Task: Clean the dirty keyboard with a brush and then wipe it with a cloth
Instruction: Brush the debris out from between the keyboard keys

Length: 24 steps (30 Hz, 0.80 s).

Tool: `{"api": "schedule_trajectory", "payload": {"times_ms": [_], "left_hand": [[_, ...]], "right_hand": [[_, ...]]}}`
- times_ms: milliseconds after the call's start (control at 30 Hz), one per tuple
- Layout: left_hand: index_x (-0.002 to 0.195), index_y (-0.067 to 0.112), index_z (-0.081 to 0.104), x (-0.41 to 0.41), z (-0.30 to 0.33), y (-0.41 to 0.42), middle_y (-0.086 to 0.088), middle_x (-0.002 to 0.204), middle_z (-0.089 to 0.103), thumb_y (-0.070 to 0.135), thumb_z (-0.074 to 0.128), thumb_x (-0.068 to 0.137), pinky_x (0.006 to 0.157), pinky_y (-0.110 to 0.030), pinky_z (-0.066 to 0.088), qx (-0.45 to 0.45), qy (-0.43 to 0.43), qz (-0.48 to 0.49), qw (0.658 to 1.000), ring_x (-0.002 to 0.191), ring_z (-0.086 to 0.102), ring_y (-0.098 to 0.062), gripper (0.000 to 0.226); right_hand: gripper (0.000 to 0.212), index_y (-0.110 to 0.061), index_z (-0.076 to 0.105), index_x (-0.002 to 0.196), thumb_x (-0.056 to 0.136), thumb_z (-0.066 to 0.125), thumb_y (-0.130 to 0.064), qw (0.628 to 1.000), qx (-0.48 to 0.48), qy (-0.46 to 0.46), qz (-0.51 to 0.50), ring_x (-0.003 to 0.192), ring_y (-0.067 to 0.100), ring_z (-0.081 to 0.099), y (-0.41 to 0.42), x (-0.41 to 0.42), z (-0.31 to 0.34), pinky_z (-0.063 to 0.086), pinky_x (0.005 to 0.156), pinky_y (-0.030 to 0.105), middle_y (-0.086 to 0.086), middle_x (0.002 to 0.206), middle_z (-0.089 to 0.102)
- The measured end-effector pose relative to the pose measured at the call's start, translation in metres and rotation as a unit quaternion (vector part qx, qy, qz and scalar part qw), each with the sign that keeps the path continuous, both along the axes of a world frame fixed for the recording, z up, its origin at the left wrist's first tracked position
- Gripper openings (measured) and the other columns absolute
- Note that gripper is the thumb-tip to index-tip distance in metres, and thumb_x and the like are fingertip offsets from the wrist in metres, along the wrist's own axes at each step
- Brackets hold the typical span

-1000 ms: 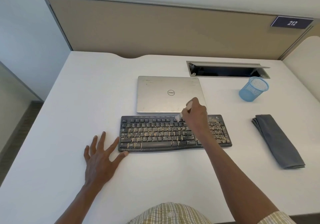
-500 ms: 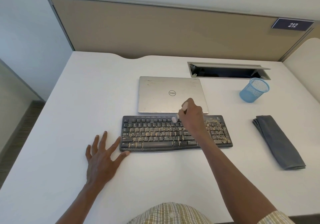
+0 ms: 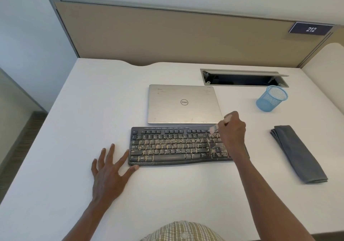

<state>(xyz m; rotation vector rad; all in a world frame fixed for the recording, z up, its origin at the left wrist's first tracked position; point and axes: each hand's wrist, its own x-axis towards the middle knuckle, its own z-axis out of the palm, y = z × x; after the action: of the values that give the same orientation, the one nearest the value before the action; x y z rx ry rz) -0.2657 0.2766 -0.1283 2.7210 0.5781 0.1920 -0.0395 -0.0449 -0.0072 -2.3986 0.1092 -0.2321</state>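
Bright, even light; perhaps edge-warped.

Head view, down over desk (image 3: 74, 129)

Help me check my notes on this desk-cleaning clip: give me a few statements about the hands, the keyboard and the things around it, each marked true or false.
1. The right hand holds the brush over the right part of the keyboard. True.
2. The left hand grips the cloth. False: it lies flat on the desk with spread fingers, touching the keyboard's left corner; the folded grey cloth lies untouched to the right.
3. The laptop is open. False: it lies shut behind the keyboard.
4. Pale grit covers many keys. True.
5. The blue mesh cup stands left of the laptop. False: it stands to the right.
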Motion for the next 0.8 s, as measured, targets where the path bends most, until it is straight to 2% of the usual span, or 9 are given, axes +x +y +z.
{"api": "schedule_trajectory", "payload": {"times_ms": [67, 167, 333, 433, 533, 567, 633, 700, 800], "left_hand": [[0.144, 0.043, 0.054, 0.0, 0.0, 0.0, -0.007, 0.167, 0.025, 0.085, 0.031, 0.085, 0.122, -0.055, 0.011, 0.001, 0.002, -0.001, 1.0, 0.155, 0.014, -0.031, 0.076], [0.144, 0.044, 0.053, 0.001, 0.0, 0.0, -0.007, 0.167, 0.024, 0.086, 0.03, 0.084, 0.122, -0.054, 0.01, -0.001, 0.004, 0.0, 1.0, 0.155, 0.013, -0.03, 0.077], [0.144, 0.044, 0.052, 0.001, 0.003, -0.001, -0.006, 0.167, 0.023, 0.086, 0.028, 0.084, 0.123, -0.054, 0.009, -0.004, 0.006, 0.001, 1.0, 0.155, 0.011, -0.03, 0.078], [0.145, 0.044, 0.051, 0.001, 0.004, -0.001, -0.007, 0.168, 0.022, 0.087, 0.027, 0.084, 0.122, -0.055, 0.01, 0.0, 0.009, 0.0, 1.0, 0.155, 0.011, -0.03, 0.078], [0.146, 0.042, 0.051, 0.001, 0.005, -0.002, -0.008, 0.167, 0.022, 0.086, 0.028, 0.084, 0.122, -0.056, 0.011, -0.001, 0.01, -0.002, 1.0, 0.155, 0.011, -0.031, 0.079], [0.146, 0.042, 0.051, 0.001, 0.005, -0.003, -0.008, 0.168, 0.022, 0.087, 0.028, 0.085, 0.122, -0.056, 0.011, -0.001, 0.012, -0.003, 1.0, 0.155, 0.011, -0.031, 0.08], [0.147, 0.042, 0.05, 0.001, 0.005, -0.002, -0.007, 0.168, 0.021, 0.088, 0.026, 0.085, 0.122, -0.056, 0.011, 0.0, 0.012, -0.004, 1.0, 0.156, 0.01, -0.031, 0.081], [0.147, 0.042, 0.049, 0.001, 0.005, -0.001, -0.007, 0.168, 0.021, 0.09, 0.022, 0.085, 0.123, -0.056, 0.011, -0.001, 0.008, -0.004, 1.0, 0.156, 0.01, -0.031, 0.083], [0.147, 0.042, 0.049, 0.0, 0.005, -0.001, -0.007, 0.168, 0.022, 0.089, 0.02, 0.085, 0.123, -0.056, 0.012, -0.004, 0.001, -0.007, 1.0, 0.156, 0.011, -0.031, 0.084]], "right_hand": [[0.006, -0.007, 0.05, 0.095, 0.09, 0.054, -0.006, 0.999, 0.014, -0.024, 0.021, 0.065, 0.016, 0.057, 0.005, -0.003, 0.002, 0.036, 0.046, 0.015, 0.004, 0.077, 0.06], [0.01, -0.011, 0.05, 0.096, 0.091, 0.058, -0.008, 0.998, 0.028, -0.011, 0.061, 0.061, 0.014, 0.056, 0.014, -0.008, -0.002, 0.04, 0.043, 0.014, 0.002, 0.075, 0.059], [0.008, -0.009, 0.048, 0.098, 0.093, 0.055, -0.009, 0.999, 0.006, -0.034, 0.03, 0.06, 0.014, 0.054, 0.009, -0.01, 0.001, 0.035, 0.045, 0.016, 0.004, 0.076, 0.058], [0.012, -0.011, 0.049, 0.101, 0.092, 0.058, -0.012, 0.997, 0.059, -0.046, 0.007, 0.065, 0.013, 0.059, 0.013, -0.015, 0.014, 0.041, 0.047, 0.015, -0.001, 0.077, 0.059], [0.016, -0.012, 0.051, 0.103, 0.09, 0.061, -0.014, 0.994, 0.107, -0.012, 0.014, 0.065, 0.014, 0.065, 0.027, -0.027, 0.019, 0.045, 0.045, 0.012, 0.002, 0.078, 0.064], [0.016, -0.013, 0.052, 0.102, 0.09, 0.061, -0.014, 0.992, 0.124, 0.001, 0.024, 0.065, 0.015, 0.067, 0.033, -0.033, 0.018, 0.048, 0.046, 0.014, 0.005, 0.079, 0.067], [0.014, -0.014, 0.052, 0.1, 0.09, 0.062, -0.014, 0.987, 0.155, 0.016, 0.045, 0.063, 0.016, 0.071, 0.047, -0.043, 0.013, 0.057, 0.051, 0.029, 0.008, 0.078, 0.069], [0.013, -0.014, 0.053, 0.1, 0.09, 0.062, -0.014, 0.983, 0.168, 0.021, 0.07, 0.062, 0.018, 0.072, 0.066, -0.052, 0.008, 0.06, 0.054, 0.042, 0.007, 0.076, 0.07], [0.014, -0.016, 0.052, 0.101, 0.091, 0.061, -0.017, 0.979, 0.17, 0.028, 0.111, 0.066, 0.019, 0.072, 0.097, -0.06, 0.007, 0.059, 0.057, 0.044, 0.005, 0.076, 0.07]]}}
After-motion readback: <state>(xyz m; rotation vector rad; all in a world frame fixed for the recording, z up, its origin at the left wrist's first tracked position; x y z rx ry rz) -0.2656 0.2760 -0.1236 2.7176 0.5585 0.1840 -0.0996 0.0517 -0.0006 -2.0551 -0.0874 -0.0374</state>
